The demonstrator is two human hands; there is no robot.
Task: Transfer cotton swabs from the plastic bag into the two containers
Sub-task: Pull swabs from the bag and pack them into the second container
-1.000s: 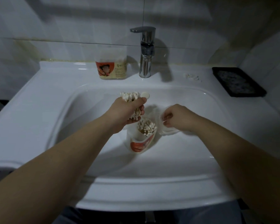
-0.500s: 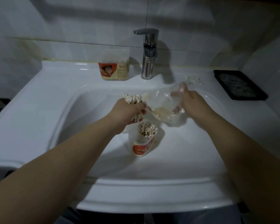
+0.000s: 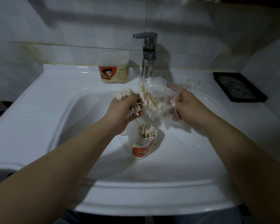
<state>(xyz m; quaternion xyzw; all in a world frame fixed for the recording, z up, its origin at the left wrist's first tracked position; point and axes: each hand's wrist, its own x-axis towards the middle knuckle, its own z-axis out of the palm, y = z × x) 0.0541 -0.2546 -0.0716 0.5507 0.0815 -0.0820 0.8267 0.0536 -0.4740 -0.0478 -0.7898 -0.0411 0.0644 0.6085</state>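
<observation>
My left hand (image 3: 125, 113) grips a bundle of cotton swabs (image 3: 124, 95) above the basin, their white tips pointing up and left. My right hand (image 3: 187, 107) holds the clear plastic bag (image 3: 158, 96) raised beside it, with more swabs lying inside the bag. Below both hands an open container (image 3: 144, 143) with a red label stands in the sink, packed with upright swabs. A second container (image 3: 114, 68), with a cartoon label, stands on the ledge left of the tap.
The white sink (image 3: 58, 110) fills the middle of the view, with a chrome tap (image 3: 148, 57) at the back. A black tray (image 3: 238, 86) lies on the right ledge, and a few loose swabs (image 3: 193, 81) lie near it. Tiled walls rise behind.
My right hand has picked the plastic bag up from the basin and lifted it next to my left hand. The left hand has kept its bundle of swabs.
</observation>
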